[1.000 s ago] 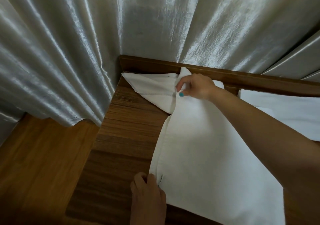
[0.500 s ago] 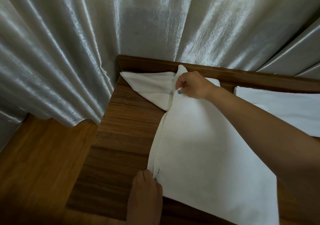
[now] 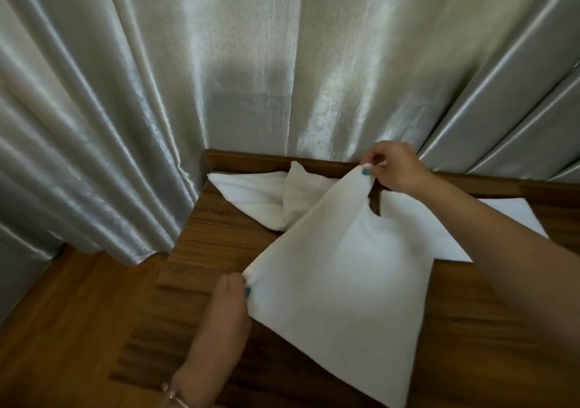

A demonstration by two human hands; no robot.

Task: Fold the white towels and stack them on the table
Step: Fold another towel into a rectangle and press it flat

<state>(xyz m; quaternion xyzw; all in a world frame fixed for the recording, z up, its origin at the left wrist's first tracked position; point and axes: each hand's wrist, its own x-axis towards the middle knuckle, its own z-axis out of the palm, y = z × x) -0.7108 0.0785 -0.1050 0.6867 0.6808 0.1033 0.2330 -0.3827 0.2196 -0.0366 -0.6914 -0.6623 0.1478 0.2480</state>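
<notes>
Since a second ago the right hand [image 3: 392,169] has lifted its pinched corner of the white terry towel [image 3: 342,276] off the dark wooden worktop [image 3: 216,250], up near the silvery pleated curtain [image 3: 251,62]. The left hand [image 3: 227,304] pinches the near corner, so the cloth hangs stretched between both hands. Another white towel [image 3: 260,197] lies crumpled at the far corner.

Held towel [image 3: 342,282] hides table [image 3: 201,260] centre & much of 2nd towel [image 3: 489,219].
</notes>
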